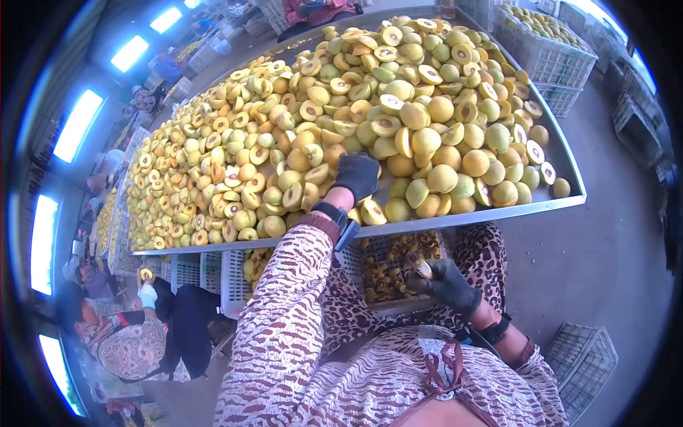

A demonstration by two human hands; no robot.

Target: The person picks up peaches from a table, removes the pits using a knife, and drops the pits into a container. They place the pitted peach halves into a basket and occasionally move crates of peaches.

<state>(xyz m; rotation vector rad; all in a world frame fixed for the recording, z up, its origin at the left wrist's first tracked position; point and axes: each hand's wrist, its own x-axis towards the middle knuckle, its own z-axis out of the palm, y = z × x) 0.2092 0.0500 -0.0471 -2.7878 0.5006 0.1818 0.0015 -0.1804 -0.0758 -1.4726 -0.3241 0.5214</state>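
A broad heap of yellow peaches [427, 141], many of them cut in half with brown stones showing, lies in a metal tray [477, 215]. My left hand [358, 175], in a dark glove, reaches over the tray's near edge into the heap. Its fingers are hidden behind the back of the hand, among the fruit. Lower down, my right hand [452, 286], gloved in black, is closed around a short tool with a pale end [421, 267]. This hand is above a crate of brown stones and scraps [385, 276] by my knees.
White plastic baskets [233, 283] stand under the tray on the left. Stacked crates of fruit [544, 50] are at the back right, and a grey crate [582, 366] sits on the floor at lower right. A person [135, 341] sits at left; others work farther off.
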